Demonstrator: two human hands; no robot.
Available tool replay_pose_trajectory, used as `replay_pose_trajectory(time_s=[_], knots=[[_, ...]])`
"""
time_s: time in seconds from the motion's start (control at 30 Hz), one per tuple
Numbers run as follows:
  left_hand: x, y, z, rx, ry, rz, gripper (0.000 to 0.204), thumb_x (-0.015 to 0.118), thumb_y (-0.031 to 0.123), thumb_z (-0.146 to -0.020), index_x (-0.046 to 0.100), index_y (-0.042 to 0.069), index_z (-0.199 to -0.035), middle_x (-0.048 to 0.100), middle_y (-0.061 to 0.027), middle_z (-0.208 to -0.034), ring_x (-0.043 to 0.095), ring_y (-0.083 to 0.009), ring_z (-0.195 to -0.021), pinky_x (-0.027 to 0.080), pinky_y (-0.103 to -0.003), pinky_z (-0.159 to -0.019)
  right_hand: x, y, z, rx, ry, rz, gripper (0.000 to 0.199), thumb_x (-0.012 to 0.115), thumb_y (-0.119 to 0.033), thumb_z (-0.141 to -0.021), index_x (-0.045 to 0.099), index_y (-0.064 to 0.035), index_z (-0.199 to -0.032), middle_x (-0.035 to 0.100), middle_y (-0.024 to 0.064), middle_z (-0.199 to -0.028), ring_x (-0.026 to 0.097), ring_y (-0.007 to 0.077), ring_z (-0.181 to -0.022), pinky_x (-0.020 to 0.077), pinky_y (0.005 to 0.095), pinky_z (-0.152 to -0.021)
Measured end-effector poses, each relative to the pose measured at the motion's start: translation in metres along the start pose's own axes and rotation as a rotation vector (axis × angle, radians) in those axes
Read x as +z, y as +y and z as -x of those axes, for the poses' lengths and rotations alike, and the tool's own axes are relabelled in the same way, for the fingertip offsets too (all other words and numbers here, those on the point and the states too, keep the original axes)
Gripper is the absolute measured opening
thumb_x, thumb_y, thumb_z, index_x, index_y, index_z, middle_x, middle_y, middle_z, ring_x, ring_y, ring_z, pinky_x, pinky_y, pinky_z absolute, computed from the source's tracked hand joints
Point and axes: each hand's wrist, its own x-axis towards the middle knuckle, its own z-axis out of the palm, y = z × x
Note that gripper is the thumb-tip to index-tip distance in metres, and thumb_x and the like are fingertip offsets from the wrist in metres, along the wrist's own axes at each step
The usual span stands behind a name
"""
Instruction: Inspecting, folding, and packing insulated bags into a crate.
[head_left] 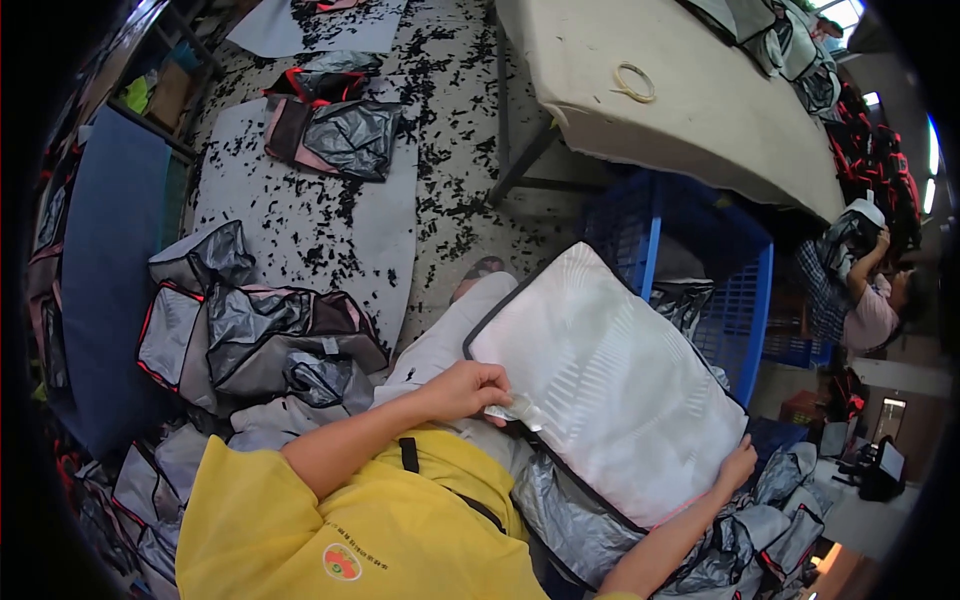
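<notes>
- Left hand [468, 388] curled at the near-left edge of the white padded panel [610, 375], fingers pinched shut on a small crumpled clear-plastic scrap [518, 410].
- Right hand [738, 466] pressed against the panel's lower-right edge at about 4 o'clock, fingers bent over the rim; grip closed or merely resting, cannot tell.
- White padded panel lying tilted across the lap, near centre frame: roughly rectangular, rounded corners, quilted ribbed surface with a soft sheen, dark piping along the edge, a hint of pink trim at the bottom.
- Under it at 6 o'clock, silvery-grey crinkled fabric [570, 515], glossy and creased.
- At 9 o'clock, a heap of grey bag pieces [260, 335] with red and pink binding, floppy and folded.
- At 11 o'clock, more grey and black pieces [335, 130] on a pale floor sheet [300, 225] strewn with dark offcuts.
- At 2 o'clock, just beyond the panel's far edge, a blue plastic crate [745, 290] with slotted walls.
- At 1 o'clock, a cream padded table [700, 110] carrying a loop of cord [634, 82].
- At 3 o'clock, another person [870, 300] well apart.
- Open floor between panel and table at 12 o'clock.
</notes>
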Motion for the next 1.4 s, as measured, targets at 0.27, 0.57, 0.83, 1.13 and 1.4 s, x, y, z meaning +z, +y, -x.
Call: replay_pose_trajectory(time_s=[0.27, 0.57, 0.83, 1.13, 1.4], knots=[[-0.013, 0.040, 0.009, -0.182, -0.171, -0.244, 0.018, 0.071, 0.018, -0.098, 0.072, 0.000, -0.102, 0.073, -0.0051, -0.084, 0.067, -0.0100, -0.064, 0.052, -0.024, -0.061, -0.006, 0.021, 0.027, 0.002, 0.123, 0.070, 0.051, 0.048, -0.043, -0.107, 0.072, 0.0015, -0.099, 0.071, 0.0301, -0.100, 0.067, 0.0524, -0.093, 0.0520, 0.0599, -0.081], [-0.077, 0.052, -0.116, 0.428, 0.632, -0.715, 0.031, 0.063, 0.030, -0.104, 0.069, 0.000, -0.106, 0.074, -0.0130, -0.090, 0.070, -0.0221, -0.080, 0.055, -0.036, -0.073, -0.055, 0.052, 0.151, 0.147, 0.336, -0.454, 0.048, 0.055, -0.037, -0.107, 0.068, 0.0069, -0.091, 0.071, 0.0241, -0.082, 0.065, 0.0348, -0.072, 0.0504, 0.0451, -0.071], [-0.025, 0.061, -0.205, 0.379, 0.397, -0.817, 0.035, 0.062, 0.033, -0.103, 0.065, -0.002, -0.104, 0.071, -0.0149, -0.096, 0.063, -0.0243, -0.087, 0.050, -0.037, -0.081, -0.087, 0.054, 0.223, 0.231, 0.468, -0.813, 0.043, 0.061, -0.032, -0.106, 0.060, 0.0026, -0.081, 0.056, 0.0022, -0.069, 0.049, 0.0103, -0.068, 0.0420, 0.0326, -0.062], [0.018, 0.146, -0.142, 0.601, 0.282, -0.225, 0.032, 0.060, 0.027, -0.109, 0.061, 0.006, -0.085, 0.056, 0.0103, -0.079, 0.042, -0.0019, -0.070, 0.035, -0.022, -0.063, -0.156, 0.076, 0.247, 0.215, 0.816, -0.981, 0.033, 0.066, -0.024, -0.104, 0.053, -0.0079, -0.078, 0.052, -0.0036, -0.077, 0.045, 0.0087, -0.073, 0.0369, 0.0288, -0.066], [-0.002, 0.220, -0.114, 1.073, 0.273, -0.049, 0.021, 0.061, 0.024, -0.108, 0.069, 0.007, -0.099, 0.065, 0.0078, -0.089, 0.052, -0.0010, -0.079, 0.041, -0.021, -0.069, -0.179, 0.068, 0.205, 0.132, 1.001, -1.107, 0.038, 0.056, -0.031, -0.108, 0.052, -0.0005, -0.087, 0.054, 0.0010, -0.080, 0.047, 0.0120, -0.075, 0.0399, 0.0315, -0.069]])
